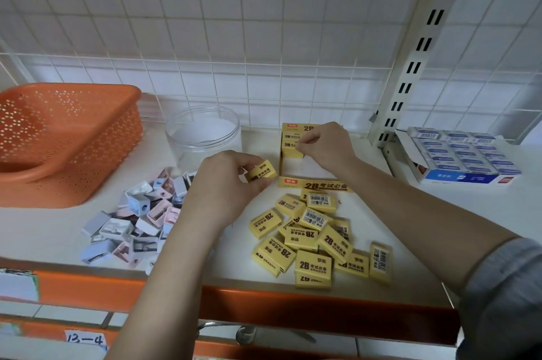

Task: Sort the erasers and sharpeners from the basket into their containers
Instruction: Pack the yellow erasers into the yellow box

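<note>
Yellow rectangular erasers printed "2B" lie in a loose pile (pixel 316 239) at about five o'clock on the white shelf top (pixel 44 227), some label up, some barcode up. At the middle of the view the left hand (pixel 223 183) pinches one yellow eraser (pixel 262 171) between thumb and curled fingertips, tilted, just left of the open yellow cardboard eraser box (pixel 311 183). That box stands at about one o'clock from the held eraser, its front flap folded down flat and facing the pile. The right hand (pixel 325 144) reaches into the box with fingers curled narrow, pressing on the small stack of erasers (pixel 291 139) at its back left corner; whether it grips one cannot be told.

At eight o'clock a heap of small grey, white and pink plastic pencil sharpeners (pixel 137 224) lies on the shelf, partly behind the left forearm. Beyond it, at eleven o'clock, stands a clear round plastic jar (pixel 202 130), lidless. An orange perforated plastic basket (pixel 64 136) sits tilted at ten o'clock. At three o'clock an open white and blue carton (pixel 457 176) holds rows of white erasers in blue sleeves (pixel 457 148).
</note>
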